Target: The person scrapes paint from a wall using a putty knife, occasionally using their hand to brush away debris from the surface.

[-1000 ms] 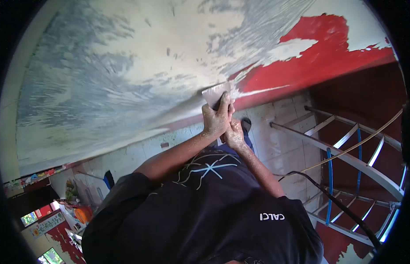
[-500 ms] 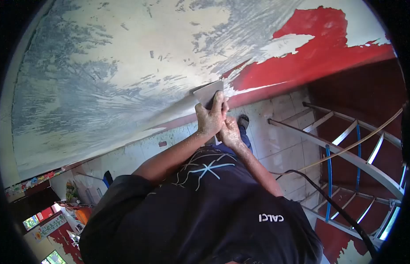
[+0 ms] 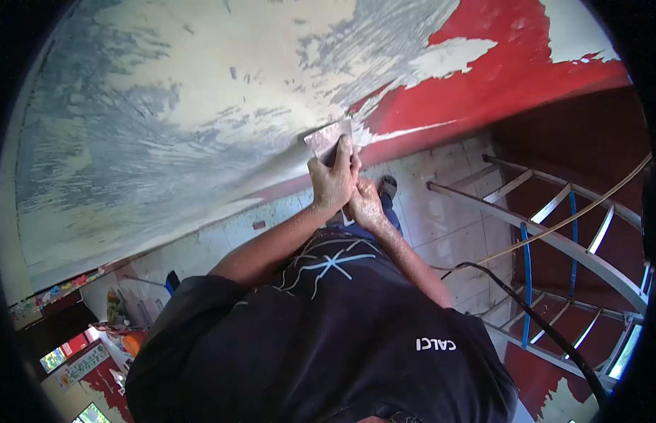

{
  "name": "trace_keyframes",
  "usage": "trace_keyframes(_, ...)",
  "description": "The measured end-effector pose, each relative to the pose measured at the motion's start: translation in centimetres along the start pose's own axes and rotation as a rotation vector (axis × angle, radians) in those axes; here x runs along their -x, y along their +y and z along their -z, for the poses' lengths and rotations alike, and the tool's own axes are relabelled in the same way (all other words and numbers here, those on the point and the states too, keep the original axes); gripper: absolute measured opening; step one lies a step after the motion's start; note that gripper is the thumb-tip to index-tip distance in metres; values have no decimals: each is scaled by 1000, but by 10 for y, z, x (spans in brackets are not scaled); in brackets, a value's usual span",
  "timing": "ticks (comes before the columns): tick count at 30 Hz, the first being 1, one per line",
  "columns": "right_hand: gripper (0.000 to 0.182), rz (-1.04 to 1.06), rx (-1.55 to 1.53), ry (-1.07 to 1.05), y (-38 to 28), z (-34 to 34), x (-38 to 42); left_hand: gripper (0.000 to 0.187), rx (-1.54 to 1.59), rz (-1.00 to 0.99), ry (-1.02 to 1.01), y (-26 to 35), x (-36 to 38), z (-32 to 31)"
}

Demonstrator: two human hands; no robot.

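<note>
My left hand (image 3: 332,180) is wrapped round a wide metal scraper (image 3: 329,141), fingers pressed along its blade. The blade's edge lies at the wall (image 3: 222,92), whose surface is patchy cream and grey. Just right of the blade, red paint (image 3: 441,106) with ragged edges covers the wall. My right hand (image 3: 366,204) is closed below and beside the left one, on the lower part of the scraper; its handle is mostly hidden by both hands. Dust coats both hands and forearms.
A metal ladder (image 3: 553,243) with blue straps stands on the right. A black cable (image 3: 539,317) and a thin tan cord (image 3: 589,225) cross in front of it. A shoe (image 3: 388,186) rests on the tiled floor (image 3: 448,211). Household items (image 3: 124,328) are at the lower left.
Both hands and the scraper have shifted slightly up and left in view, and the blade has tilted a little, showing more of its face.
</note>
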State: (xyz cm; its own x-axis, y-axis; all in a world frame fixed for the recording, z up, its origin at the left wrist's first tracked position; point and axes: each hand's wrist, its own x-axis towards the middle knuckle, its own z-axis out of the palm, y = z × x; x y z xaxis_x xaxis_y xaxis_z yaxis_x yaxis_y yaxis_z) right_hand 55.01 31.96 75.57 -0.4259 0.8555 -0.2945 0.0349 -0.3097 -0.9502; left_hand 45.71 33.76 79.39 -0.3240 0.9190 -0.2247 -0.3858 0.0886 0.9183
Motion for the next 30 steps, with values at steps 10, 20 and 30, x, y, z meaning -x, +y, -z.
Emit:
trace_keyframes(10, 43, 41, -30, 22, -35, -5, 1, 34, -72, -100, -8, 25, -7, -14)
trace_keyframes(20, 46, -20, -55, -44, -35, -2, 7, 36, -34, -125, -62, 47, 4, -20)
trace_keyframes(30, 47, -93, -68, 16, -23, 4, 18, 36, 21, 44, 45, 26, 11, -28)
